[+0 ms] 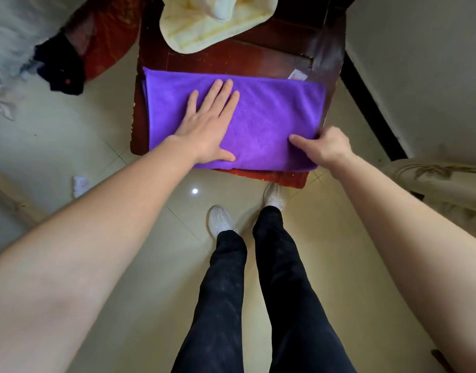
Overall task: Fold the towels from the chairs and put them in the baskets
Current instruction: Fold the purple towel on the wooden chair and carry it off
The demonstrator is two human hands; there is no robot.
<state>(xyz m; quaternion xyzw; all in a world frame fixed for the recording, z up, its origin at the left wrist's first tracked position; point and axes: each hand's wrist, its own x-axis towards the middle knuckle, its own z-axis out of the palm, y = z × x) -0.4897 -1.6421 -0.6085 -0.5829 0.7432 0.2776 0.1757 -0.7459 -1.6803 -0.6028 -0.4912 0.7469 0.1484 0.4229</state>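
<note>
- Two hands are at work in the middle of the frame, both on one purple towel (272, 117).
- Left hand (207, 125): fully spread, palm down, fingers straight and slightly fanned. It presses flat on the left half of the purple towel and grips nothing.
- Right hand (323, 149): grasping the purple towel at its lower right corner. The thumb lies on top pointing toward the left of the frame, and the other fingers are curled around the cloth's edge.
- One purple towel, folded into a wide rectangle with layered edges showing along its left side. It lies across the front of the seat of one dark red wooden chair (231, 60), in the upper middle of the frame. Its near edge reaches the front of the seat.
- One cream towel (204, 28), crumpled and unfolded, sits at the back of the same seat, at the top of the frame, apart from the purple one.
- One small white label (297, 75) peeks out just beyond the purple towel's far right edge.
- One dark garment (62, 68) and one pale grey cloth (8, 49) hang in the upper left of the frame.
- One small white scrap (80, 185) lies on the tiled floor (70, 135), left of centre.
- Two white shoes (220, 220) stand on the tiles just below the chair, under two legs in black trousers; the right-hand shoe is nearer the chair.
</note>
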